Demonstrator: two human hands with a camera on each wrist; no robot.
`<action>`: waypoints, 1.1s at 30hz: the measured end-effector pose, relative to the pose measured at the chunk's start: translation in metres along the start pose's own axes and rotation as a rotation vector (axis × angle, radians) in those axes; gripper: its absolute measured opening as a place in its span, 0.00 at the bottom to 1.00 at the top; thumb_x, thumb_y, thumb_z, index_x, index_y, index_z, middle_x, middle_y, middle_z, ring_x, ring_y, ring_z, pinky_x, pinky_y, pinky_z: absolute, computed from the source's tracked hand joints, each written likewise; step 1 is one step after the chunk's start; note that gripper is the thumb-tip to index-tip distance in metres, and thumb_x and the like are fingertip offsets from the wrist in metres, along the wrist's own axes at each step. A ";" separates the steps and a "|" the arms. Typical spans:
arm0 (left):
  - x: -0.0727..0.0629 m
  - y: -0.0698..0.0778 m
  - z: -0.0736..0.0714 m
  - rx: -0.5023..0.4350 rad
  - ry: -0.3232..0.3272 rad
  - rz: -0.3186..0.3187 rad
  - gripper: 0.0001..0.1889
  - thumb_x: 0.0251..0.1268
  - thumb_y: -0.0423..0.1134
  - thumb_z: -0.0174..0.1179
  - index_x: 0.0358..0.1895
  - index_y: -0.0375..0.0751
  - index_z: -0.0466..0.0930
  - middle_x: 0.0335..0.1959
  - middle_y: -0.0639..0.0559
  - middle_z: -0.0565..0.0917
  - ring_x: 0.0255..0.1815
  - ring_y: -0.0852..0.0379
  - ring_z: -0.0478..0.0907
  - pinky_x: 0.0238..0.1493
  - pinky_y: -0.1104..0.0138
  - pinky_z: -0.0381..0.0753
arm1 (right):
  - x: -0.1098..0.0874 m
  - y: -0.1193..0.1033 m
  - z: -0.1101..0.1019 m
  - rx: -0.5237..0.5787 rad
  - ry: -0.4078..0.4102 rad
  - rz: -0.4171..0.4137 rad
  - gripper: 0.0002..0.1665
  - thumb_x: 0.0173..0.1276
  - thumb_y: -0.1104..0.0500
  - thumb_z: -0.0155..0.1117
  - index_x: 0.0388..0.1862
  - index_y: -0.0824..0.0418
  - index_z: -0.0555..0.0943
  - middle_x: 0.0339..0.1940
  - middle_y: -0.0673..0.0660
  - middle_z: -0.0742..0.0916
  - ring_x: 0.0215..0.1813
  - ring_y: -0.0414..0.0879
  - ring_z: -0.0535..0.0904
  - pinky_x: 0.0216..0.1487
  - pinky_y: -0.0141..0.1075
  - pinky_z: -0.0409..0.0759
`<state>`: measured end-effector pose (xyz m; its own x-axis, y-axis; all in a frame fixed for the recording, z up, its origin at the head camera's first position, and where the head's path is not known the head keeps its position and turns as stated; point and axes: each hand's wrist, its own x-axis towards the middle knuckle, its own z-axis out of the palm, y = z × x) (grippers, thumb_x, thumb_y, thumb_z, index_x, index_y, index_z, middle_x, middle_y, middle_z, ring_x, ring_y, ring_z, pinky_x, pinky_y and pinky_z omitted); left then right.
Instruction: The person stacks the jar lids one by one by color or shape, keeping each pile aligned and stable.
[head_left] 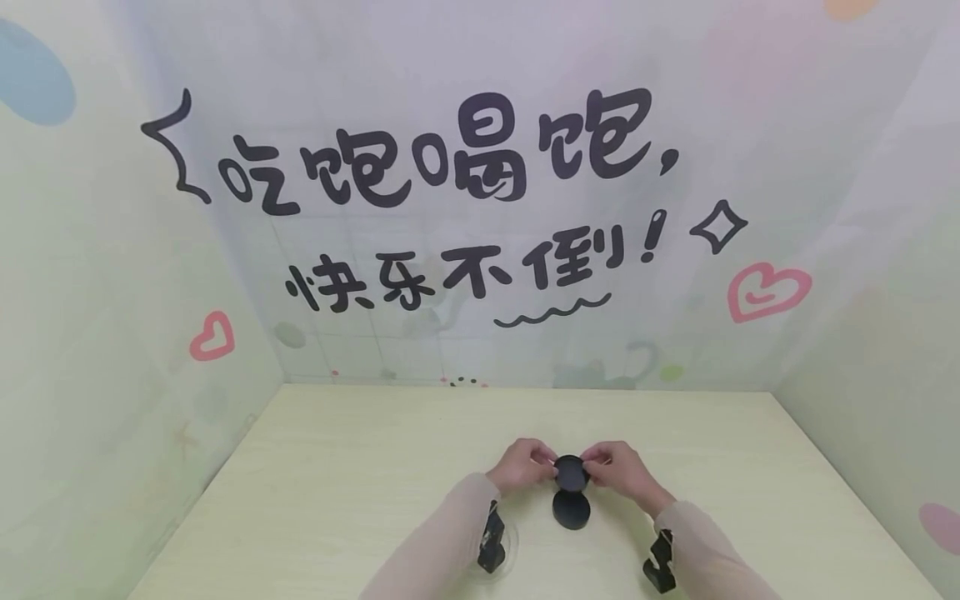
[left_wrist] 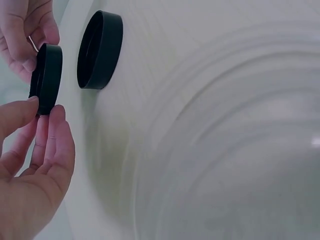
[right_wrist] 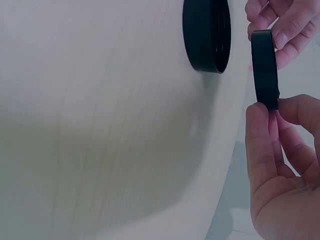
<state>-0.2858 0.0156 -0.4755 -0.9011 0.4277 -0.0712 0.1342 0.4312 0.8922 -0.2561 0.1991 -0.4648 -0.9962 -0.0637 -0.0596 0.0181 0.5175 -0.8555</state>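
Note:
A shallow round black lid (head_left: 572,473) with a raised rim is held between both hands, seen nearly edge-on in the wrist views. My left hand (head_left: 522,465) pinches one side of its rim between thumb and fingertips. On the opposite side, the right hand (head_left: 618,471) pinches the rim the same way. A second round black lid (head_left: 572,510) is nearer to me, just below the held one in the head view; its hollow side with a rim shows in the left wrist view. Beside the left wrist lies a clear, ringed round piece (left_wrist: 240,150), partly covered by the forearm in the head view.
The pale wood-grain table (head_left: 345,467) runs back to a printed wall (head_left: 420,350) with black lettering and pink hearts. Side walls stand at left and right. A black wrist camera (head_left: 491,537) is strapped to the left sleeve, another camera (head_left: 662,562) to the right sleeve.

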 end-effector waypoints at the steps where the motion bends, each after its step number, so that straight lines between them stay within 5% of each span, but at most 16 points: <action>1: -0.001 -0.001 0.000 -0.002 -0.008 -0.002 0.07 0.49 0.31 0.60 0.34 0.36 0.78 0.22 0.54 0.75 0.22 0.61 0.72 0.23 0.71 0.71 | -0.001 0.000 0.000 0.002 -0.006 -0.005 0.06 0.55 0.70 0.57 0.33 0.70 0.79 0.24 0.55 0.82 0.26 0.46 0.78 0.28 0.36 0.78; 11: -0.010 -0.002 0.001 0.025 -0.057 -0.027 0.05 0.50 0.32 0.60 0.32 0.38 0.78 0.23 0.55 0.76 0.24 0.61 0.72 0.25 0.71 0.72 | -0.012 0.004 0.003 -0.035 -0.077 -0.069 0.06 0.53 0.70 0.56 0.31 0.70 0.78 0.24 0.57 0.82 0.26 0.47 0.78 0.27 0.36 0.78; 33: -0.020 -0.002 0.005 0.044 -0.050 -0.014 0.04 0.48 0.30 0.62 0.30 0.37 0.80 0.20 0.56 0.77 0.21 0.63 0.72 0.23 0.73 0.71 | -0.022 0.007 0.006 -0.040 -0.131 -0.116 0.04 0.53 0.71 0.57 0.29 0.70 0.78 0.22 0.55 0.81 0.25 0.46 0.77 0.25 0.34 0.77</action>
<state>-0.2660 0.0098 -0.4780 -0.8814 0.4601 -0.1068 0.1404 0.4712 0.8708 -0.2337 0.1986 -0.4730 -0.9718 -0.2340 -0.0304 -0.1022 0.5335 -0.8396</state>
